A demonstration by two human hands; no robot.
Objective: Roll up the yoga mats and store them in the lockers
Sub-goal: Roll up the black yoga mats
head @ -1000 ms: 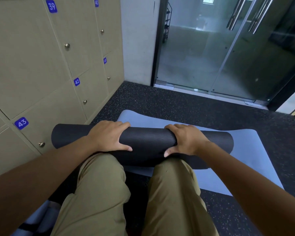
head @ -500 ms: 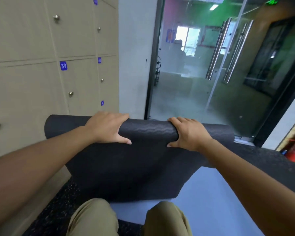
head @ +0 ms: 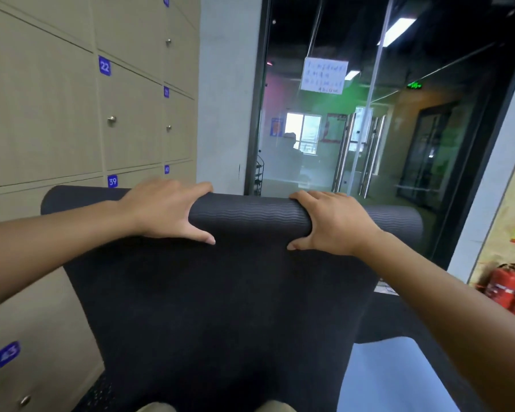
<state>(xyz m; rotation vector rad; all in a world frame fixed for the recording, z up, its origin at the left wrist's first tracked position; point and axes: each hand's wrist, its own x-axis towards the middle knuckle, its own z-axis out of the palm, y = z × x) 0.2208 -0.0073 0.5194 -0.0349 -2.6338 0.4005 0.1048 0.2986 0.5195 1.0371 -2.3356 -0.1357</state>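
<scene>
At about nine o'clock stood the lockers (head: 72, 120), beige doors with blue number tags and small knobs, all of them closed as far as could be seen. The left hand (head: 164, 211) gripped the black yoga mat (head: 220, 292) from above, fingers (head: 191, 190) curled over the far side of the roll and thumb tucked under the near side. Toward three o'clock the right hand (head: 330, 223) clamped the same roll the same way, well apart from the left.

The roll was held up in the air at twelve o'clock, level, while a long loose flap hung down from it toward six o'clock, so the rolling step looked unfinished: the mat was only partly wound. The next move probably called for taking up that hanging flap onto the roll, keeping the ends even, and then opening a locker door.

The mat was matte black, with a fine wavy ribbing on the rolled part and a plainer face on the flap; it looked soft and floppy. A light blue mat (head: 393, 379) lay flat on the floor at about five o'clock, not yet rolled
</scene>
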